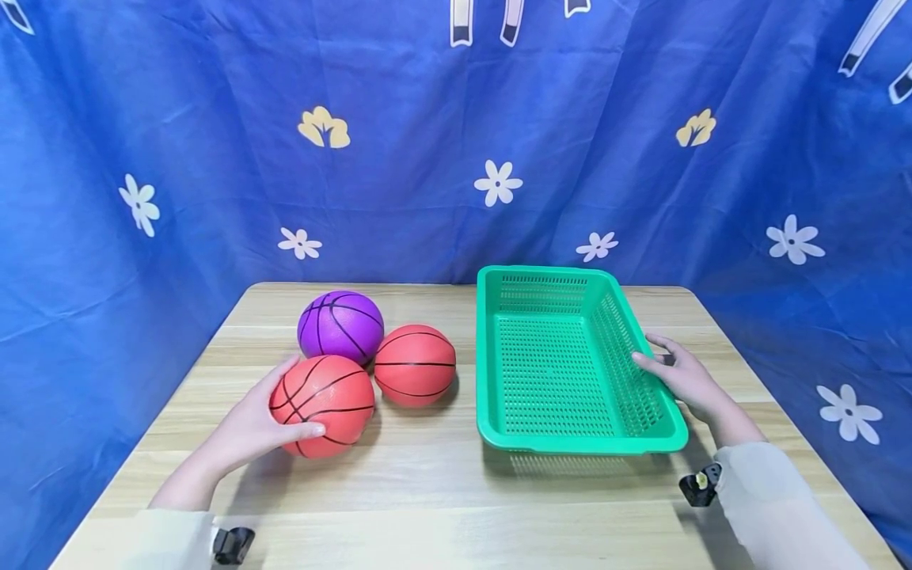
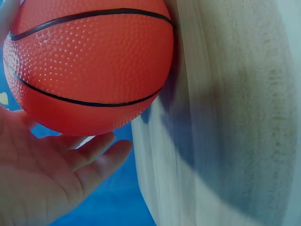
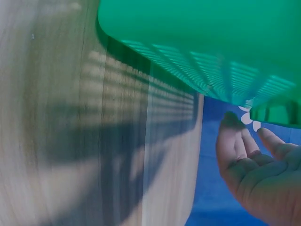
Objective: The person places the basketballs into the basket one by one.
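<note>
My left hand (image 1: pixel 249 431) cups a red toy basketball (image 1: pixel 329 412) with black lines, its thumb across the front and its fingers around the left and far side. The left wrist view shows this ball (image 2: pixel 94 66) close up, just over the tabletop; whether it touches the wood I cannot tell. Behind it sits a purple basketball (image 1: pixel 340 326), and to its right a second red basketball (image 1: pixel 416 366). At the right, my right hand (image 1: pixel 694 384) holds the rim of a green plastic basket (image 1: pixel 486 380), thumb over the edge, fingers outside. No ball is inside the basket.
All this is on a light wood-grain table (image 1: pixel 399 507). A blue cloth (image 1: pixel 399 198) with white flowers hangs behind the table and at both sides. Bare wood lies between the balls and the basket. Black devices (image 1: pixel 233 546) are worn at both wrists.
</note>
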The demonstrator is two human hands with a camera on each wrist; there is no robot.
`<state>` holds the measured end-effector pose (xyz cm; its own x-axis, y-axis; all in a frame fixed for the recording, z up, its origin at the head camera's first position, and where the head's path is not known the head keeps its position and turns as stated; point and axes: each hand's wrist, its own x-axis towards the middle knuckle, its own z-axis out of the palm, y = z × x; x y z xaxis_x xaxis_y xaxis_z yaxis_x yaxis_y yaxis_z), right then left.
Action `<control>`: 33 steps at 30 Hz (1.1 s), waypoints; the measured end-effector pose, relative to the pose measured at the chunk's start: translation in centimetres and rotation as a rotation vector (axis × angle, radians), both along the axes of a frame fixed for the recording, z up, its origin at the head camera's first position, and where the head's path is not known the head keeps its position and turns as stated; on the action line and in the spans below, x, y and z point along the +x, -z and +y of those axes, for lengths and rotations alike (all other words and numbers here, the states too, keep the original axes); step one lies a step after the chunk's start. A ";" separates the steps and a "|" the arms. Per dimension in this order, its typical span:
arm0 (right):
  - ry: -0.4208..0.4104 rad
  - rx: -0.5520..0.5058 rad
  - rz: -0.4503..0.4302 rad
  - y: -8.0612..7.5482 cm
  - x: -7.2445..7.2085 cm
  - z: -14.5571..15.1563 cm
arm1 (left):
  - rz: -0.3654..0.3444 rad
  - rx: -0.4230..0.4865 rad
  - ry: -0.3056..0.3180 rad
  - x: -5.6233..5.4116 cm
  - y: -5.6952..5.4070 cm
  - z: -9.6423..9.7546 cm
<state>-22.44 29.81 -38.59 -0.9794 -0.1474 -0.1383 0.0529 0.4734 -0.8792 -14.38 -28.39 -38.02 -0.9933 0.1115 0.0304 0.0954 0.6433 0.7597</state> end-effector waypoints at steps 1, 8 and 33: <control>0.004 -0.034 -0.007 0.1 0.0 0.1 | -0.006 0.007 -0.004 0.0 0.0 0.0; 0.058 -0.153 -0.035 0.4 0.2 0.7 | -0.012 0.026 -0.022 0.3 0.2 -0.1; 0.160 -0.317 -0.128 0.3 0.2 0.5 | 0.090 0.011 -0.068 1.6 -0.2 -1.2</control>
<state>-22.21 30.35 -38.92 -0.9712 -0.0489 -0.2331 0.2232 0.1552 -0.9623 -12.78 -29.63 -37.86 -0.9918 0.0430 0.1207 0.1200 0.6426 0.7568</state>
